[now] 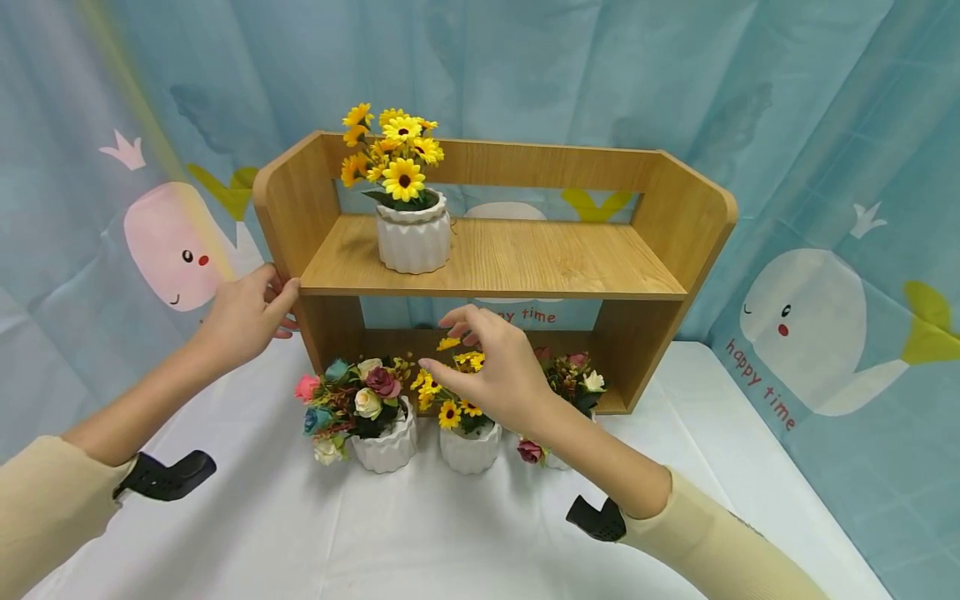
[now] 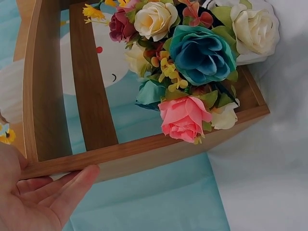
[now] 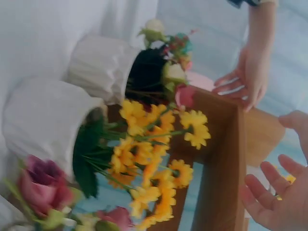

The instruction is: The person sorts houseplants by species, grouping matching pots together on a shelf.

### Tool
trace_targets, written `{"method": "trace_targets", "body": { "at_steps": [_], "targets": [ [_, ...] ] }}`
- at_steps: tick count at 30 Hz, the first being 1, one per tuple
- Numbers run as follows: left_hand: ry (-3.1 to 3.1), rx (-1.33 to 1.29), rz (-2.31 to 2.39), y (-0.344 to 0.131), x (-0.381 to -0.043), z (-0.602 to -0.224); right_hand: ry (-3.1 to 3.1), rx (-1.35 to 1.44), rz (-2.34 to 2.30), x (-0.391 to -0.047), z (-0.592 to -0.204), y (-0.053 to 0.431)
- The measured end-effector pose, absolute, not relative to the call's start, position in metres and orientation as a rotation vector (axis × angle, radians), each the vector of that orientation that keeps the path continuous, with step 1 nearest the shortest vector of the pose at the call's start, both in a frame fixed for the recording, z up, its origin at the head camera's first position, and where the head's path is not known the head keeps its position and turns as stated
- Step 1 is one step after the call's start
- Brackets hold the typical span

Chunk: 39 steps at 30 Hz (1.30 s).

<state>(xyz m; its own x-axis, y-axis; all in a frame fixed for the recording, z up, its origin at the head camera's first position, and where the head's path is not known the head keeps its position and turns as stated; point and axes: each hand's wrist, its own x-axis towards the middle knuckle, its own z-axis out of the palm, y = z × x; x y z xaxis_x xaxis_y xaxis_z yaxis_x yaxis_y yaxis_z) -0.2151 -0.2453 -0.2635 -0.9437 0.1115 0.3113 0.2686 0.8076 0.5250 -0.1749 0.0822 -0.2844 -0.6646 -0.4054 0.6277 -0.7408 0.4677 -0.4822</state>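
Observation:
My left hand [image 1: 247, 317] holds the left side of a two-tier wooden shelf [image 1: 525, 257], at the height of its middle board. In the left wrist view, that hand's fingers [image 2: 72, 192] lie along the outer face of the side panel. My right hand [image 1: 498, 367] hovers in front of the lower tier, fingers loosely bent, nothing in them. Behind and below it stands a white pot of small yellow flowers [image 1: 470, 446]. A white pot of larger yellow flowers [image 1: 414, 237] sits on the upper tier, left of centre.
On the white tablecloth [image 1: 420, 533], a pot of mixed roses [image 1: 384, 442] stands at the shelf's lower left. Another pot with roses [image 1: 573, 383] is at the lower right, partly hidden by my right arm. A blue patterned curtain [image 1: 525, 67] hangs behind.

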Motion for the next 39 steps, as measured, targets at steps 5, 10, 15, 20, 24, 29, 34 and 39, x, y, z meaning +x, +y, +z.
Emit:
{"method": "trace_targets", "body": {
  "at_steps": [5, 10, 15, 20, 24, 29, 34, 39],
  "targets": [
    [-2.725, -0.288, -0.854, -0.245, -0.215, -0.263, -2.287, 1.001, 0.954, -0.167, -0.303, 0.086],
    [-2.723, -0.275, -0.860, -0.245, -0.216, -0.263, -2.323, 1.007, 0.987, -0.157, -0.321, 0.087],
    [-2.728, -0.264, -0.845, -0.245, -0.216, -0.263, -2.351, 0.988, 1.053, -0.151, -0.338, 0.089],
    [-2.725, -0.266, -0.847, -0.244, -0.214, -0.262, -2.380, 0.948, 1.089, -0.148, -0.355, 0.093],
    [-2.726, -0.265, -0.847, -0.244, -0.214, -0.262, -2.379, 0.924, 1.111, -0.146, -0.368, 0.094],
    [-2.721, -0.259, -0.836, -0.243, -0.215, -0.263, -2.407, 0.846, 1.138, -0.141, -0.383, 0.094],
    [-2.717, -0.260, -0.844, -0.242, -0.214, -0.262, -2.411, 0.778, 1.146, -0.139, -0.399, 0.095],
    [-2.716, -0.254, -0.844, -0.242, -0.213, -0.262, -2.402, 0.714, 1.160, -0.138, -0.412, 0.098]
  ]
}}
